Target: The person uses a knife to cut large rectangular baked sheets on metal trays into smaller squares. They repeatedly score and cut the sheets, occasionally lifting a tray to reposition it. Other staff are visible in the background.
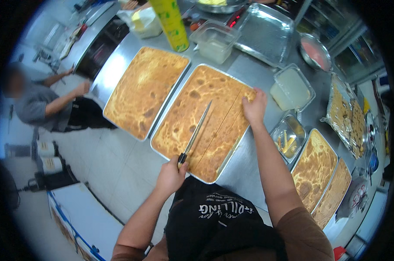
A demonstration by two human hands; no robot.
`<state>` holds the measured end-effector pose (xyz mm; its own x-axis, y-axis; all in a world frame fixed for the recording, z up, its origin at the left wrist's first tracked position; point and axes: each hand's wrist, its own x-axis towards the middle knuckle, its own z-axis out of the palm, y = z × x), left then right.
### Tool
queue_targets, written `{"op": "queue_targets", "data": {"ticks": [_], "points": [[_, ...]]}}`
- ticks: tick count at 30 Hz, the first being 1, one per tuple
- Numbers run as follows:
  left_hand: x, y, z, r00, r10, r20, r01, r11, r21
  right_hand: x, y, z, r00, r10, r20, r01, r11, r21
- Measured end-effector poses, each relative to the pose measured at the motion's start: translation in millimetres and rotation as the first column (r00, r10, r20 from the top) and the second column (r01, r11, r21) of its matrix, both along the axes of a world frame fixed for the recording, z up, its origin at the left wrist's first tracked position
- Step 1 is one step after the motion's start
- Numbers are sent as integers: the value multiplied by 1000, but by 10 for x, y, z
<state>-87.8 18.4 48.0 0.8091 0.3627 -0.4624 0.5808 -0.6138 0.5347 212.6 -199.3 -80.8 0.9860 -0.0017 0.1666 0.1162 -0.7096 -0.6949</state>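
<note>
My left hand (171,176) holds a long knife (199,125) by its dark handle. The blade reaches diagonally over a golden-brown sheet cake (197,98) in a metal baking tray (157,150). A straight cut line runs lengthwise through the cake, right of the blade. At the tray's far right corner, my right hand (256,106) grips the edge, its thumb on the cake top and its fingers at the rim. On the right side, a narrow gap shows between cake and tray wall. A second sheet cake (146,91) in its tray lies just to the left.
Clear plastic tubs (216,45) and an empty metal tray (265,32) stand behind. A yellow patterned roll (170,26) rises there. At right are a bowl of pink mixture (316,52), a container with scraps (288,140) and cut cake (316,163). A person (50,101) stands left.
</note>
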Motion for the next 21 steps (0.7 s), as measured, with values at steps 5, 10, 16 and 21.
{"op": "queue_targets", "data": {"ticks": [5, 10, 16, 21], "points": [[875, -79, -425, 987, 7, 161, 2, 999, -54, 335, 25, -237, 982, -69, -175, 55, 995, -82], [1404, -194, -553, 957, -224, 182, 217, 974, 60, 266, 188, -78, 956, -97, -275, 40, 978, -206], [1566, -276, -579, 956, -275, 106, 268, 961, 70, 235, 272, 96, 959, -110, -260, 62, 980, -187], [1554, -300, -621, 949, -283, 135, 275, 958, 76, 230, 295, 141, 950, -121, -288, 57, 974, -220]]}}
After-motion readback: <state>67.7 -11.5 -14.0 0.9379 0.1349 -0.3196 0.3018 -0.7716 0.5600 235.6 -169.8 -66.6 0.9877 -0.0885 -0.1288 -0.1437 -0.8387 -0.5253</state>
